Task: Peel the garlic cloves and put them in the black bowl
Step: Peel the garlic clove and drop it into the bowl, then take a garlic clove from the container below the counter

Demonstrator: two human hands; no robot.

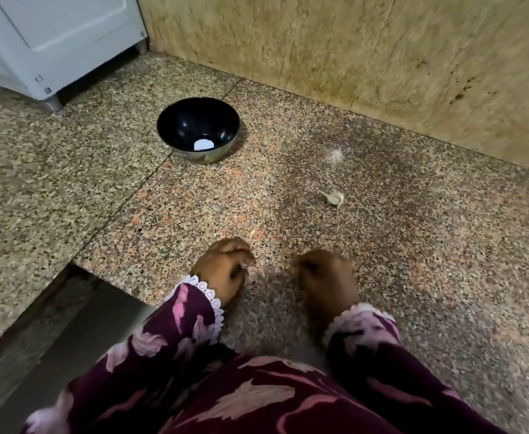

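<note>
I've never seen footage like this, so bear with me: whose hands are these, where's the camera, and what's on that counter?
There is one picture, taken by a camera worn on a person's head, looking forward and down. No machine is involved; the two hands belong to that person, in patterned purple sleeves. The left hand and right hand are both curled low over the speckled stone counter. The picture is blurred there, so I cannot tell whether either holds anything. Farther back stands a black bowl with a bright white patch at its bottom. To the right lies one garlic clove, apart from the bowl and hands.
</note>
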